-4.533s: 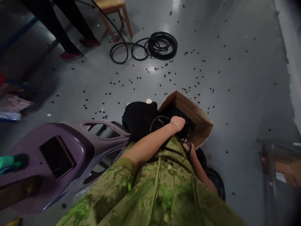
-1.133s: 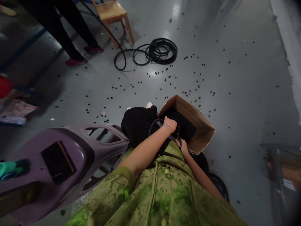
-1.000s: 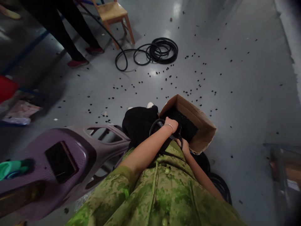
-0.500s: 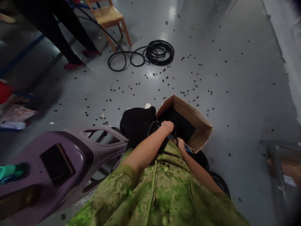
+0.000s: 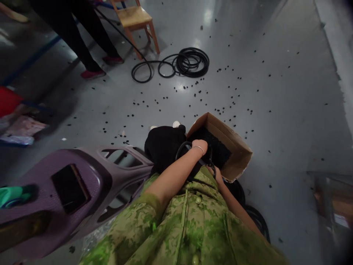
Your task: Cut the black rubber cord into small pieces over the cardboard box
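Note:
My left hand [image 5: 200, 145], with a thin bracelet at its wrist, is closed over the near edge of a cardboard box. A bend of black hose [image 5: 180, 149] runs into its grip from the left. Lower and to the right, my right hand [image 5: 217, 173] is curled against the black hose beside my lap, its fingers partly hidden. The open cardboard box [image 5: 239, 150] stands tilted in front of me, holding a heap of small black pieces [image 5: 217, 147]. Further hose coils [image 5: 256, 217] lie by my right forearm.
A purple stool [image 5: 91, 209] at my left carries a phone [image 5: 70, 188] and a green item [image 5: 12, 197]. Ahead lie a coiled black hose [image 5: 193, 62], a wooden chair [image 5: 135, 17] and scattered black bits. Another person's legs [image 5: 82, 40] are at upper left.
The view has shifted slightly, so the surroundings sit a little further right. My left hand has moved slightly relative to the box; the hose by my right hand has shifted.

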`<state>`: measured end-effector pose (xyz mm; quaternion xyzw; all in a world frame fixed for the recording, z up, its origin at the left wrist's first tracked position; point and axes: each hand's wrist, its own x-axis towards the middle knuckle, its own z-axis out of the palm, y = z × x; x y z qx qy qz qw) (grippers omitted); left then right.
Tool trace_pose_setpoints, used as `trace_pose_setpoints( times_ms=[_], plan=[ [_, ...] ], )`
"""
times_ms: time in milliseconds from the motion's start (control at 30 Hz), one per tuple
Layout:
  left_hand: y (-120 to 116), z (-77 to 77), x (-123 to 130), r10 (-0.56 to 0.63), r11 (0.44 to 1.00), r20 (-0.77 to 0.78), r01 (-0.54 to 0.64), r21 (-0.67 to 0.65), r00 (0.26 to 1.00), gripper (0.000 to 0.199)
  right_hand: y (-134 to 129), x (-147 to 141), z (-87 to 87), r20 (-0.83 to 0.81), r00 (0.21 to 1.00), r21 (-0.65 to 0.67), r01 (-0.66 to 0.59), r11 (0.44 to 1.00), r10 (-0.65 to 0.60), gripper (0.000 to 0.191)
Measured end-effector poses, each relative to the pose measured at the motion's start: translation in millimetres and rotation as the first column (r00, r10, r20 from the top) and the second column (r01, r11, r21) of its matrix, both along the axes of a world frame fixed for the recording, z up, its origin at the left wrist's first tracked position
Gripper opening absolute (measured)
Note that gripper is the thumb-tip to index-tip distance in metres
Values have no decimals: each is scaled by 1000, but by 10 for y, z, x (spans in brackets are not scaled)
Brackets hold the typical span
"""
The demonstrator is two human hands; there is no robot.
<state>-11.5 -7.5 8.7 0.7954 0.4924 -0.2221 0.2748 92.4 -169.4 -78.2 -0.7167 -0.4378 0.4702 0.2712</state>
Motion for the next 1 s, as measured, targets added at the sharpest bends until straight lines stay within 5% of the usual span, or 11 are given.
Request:
trace_pose_setpoints(
  times_ms=[267, 1000],
  plan=[
    [-53, 152, -15, -48, 999, 54, 47, 27, 997, 32, 21, 29, 100, 94, 996, -27, 1, 1000, 2, 38],
    [-118, 117, 6, -87, 996, 105, 84, 31, 991, 35, 57, 53, 66, 177, 984, -91, 7, 996, 9, 38]
  ],
)
